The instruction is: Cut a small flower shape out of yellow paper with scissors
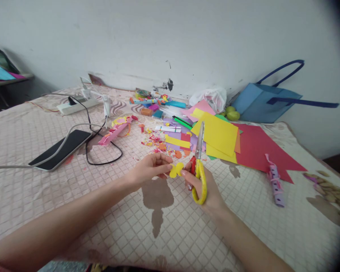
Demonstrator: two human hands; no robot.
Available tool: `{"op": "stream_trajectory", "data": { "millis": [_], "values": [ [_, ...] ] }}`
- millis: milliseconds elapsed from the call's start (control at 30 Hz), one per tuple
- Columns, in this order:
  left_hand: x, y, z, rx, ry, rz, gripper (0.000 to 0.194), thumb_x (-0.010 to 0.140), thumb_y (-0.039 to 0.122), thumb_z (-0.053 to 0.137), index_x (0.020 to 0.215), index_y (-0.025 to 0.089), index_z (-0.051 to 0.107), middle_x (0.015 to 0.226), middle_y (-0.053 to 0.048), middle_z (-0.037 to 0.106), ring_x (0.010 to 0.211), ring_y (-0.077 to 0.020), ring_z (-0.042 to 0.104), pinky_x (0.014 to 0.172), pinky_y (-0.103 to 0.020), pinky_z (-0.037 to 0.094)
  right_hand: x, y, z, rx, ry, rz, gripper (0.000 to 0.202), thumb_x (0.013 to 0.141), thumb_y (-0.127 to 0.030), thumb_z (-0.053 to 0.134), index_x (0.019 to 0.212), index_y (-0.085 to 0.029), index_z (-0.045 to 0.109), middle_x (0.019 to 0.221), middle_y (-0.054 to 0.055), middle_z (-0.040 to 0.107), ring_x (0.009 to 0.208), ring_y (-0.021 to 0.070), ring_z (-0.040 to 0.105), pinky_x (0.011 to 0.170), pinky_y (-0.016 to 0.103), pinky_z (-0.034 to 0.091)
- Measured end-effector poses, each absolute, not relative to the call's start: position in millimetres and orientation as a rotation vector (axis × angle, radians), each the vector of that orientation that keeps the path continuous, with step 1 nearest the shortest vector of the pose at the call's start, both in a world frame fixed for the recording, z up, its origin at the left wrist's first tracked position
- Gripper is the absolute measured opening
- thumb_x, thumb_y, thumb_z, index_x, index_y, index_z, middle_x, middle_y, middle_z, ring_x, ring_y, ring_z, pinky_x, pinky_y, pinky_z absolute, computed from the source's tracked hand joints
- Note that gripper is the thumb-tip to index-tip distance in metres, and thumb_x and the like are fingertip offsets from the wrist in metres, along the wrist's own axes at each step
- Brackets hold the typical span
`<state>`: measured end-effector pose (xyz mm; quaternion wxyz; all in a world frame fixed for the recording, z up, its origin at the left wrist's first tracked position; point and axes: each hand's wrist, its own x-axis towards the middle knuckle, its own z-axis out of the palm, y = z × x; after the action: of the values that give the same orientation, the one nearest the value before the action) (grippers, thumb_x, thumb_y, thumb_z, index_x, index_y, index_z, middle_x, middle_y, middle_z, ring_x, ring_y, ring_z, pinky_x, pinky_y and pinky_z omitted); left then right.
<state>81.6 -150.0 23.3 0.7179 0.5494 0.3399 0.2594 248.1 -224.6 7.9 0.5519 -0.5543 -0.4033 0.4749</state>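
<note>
A small yellow paper butterfly (176, 170) with rounded wings is held between my two hands above the table. My left hand (155, 165) pinches its left wing between thumb and fingers. On the other side, the thumb and fingertips of my right hand (200, 183) touch the right wing. That same hand also carries scissors (199, 151) with yellow and red handles, their blades pointing away from me toward the paper pile. Whether the blades are fully closed is hard to make out. Just beyond my hands lie coloured paper scraps (155, 141).
Yellow paper sheets (219, 132) overlap a large red sheet (263, 145) at right. A blue bag (268, 100) stands by the wall. At left are a black tablet-like device (61, 150), cables and a power strip (78, 106). A purple paper roll (276, 185) lies at right.
</note>
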Motion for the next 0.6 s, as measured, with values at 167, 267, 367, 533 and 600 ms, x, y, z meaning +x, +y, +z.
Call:
{"op": "stream_trajectory", "data": {
  "millis": [167,267,367,533,600],
  "values": [
    [83.5,-151.5,17.7,1.228,0.715,0.537,0.032,0.067,0.024,0.073,0.092,0.014,0.056,0.079,-0.002,0.064,0.067,-0.0098,0.058,0.062,-0.024,0.048,247.0,-223.1,6.5,-1.334,-0.958,1.146,0.022,0.071,-0.032,0.069,0.076,-0.020,0.051,0.055,-0.007,0.046,0.044,0.0076,0.039,0.042,0.022,0.030],
    [82.2,-150.3,20.9,1.230,0.734,0.551,0.031,0.068,0.022,0.072,0.092,0.012,0.056,0.079,-0.004,0.065,0.067,-0.0098,0.058,0.061,-0.023,0.048,248.0,-221.7,6.4,-1.302,-0.939,1.156,0.021,0.073,-0.032,0.068,0.076,-0.021,0.050,0.050,-0.009,0.044,0.042,0.0071,0.038,0.041,0.021,0.030],
    [80.4,-147.7,24.2,1.259,0.751,0.547,0.029,0.069,0.021,0.070,0.093,0.012,0.056,0.076,-0.003,0.064,0.065,-0.0097,0.059,0.060,-0.023,0.046,249.5,-220.8,6.8,-1.251,-0.954,1.157,0.021,0.079,-0.037,0.063,0.076,-0.021,0.050,0.046,-0.009,0.044,0.040,0.0070,0.037,0.041,0.021,0.029],
    [79.4,-143.6,18.8,1.336,0.745,0.549,0.029,0.068,0.019,0.069,0.093,0.012,0.055,0.069,0.000,0.062,0.059,-0.0092,0.057,0.057,-0.023,0.045,248.6,-220.8,6.7,-1.257,-0.999,1.167,0.025,0.076,-0.042,0.064,0.076,-0.021,0.050,0.047,-0.009,0.043,0.039,0.0075,0.037,0.040,0.022,0.030],
    [79.4,-143.0,16.0,1.344,0.713,0.550,0.030,0.068,0.019,0.069,0.093,0.012,0.055,0.069,0.000,0.062,0.061,-0.0093,0.057,0.058,-0.023,0.045,247.0,-220.5,5.4,-1.291,-1.002,1.146,0.026,0.071,-0.038,0.069,0.077,-0.021,0.051,0.053,-0.008,0.046,0.042,0.0072,0.038,0.042,0.022,0.031]
  ]
}}
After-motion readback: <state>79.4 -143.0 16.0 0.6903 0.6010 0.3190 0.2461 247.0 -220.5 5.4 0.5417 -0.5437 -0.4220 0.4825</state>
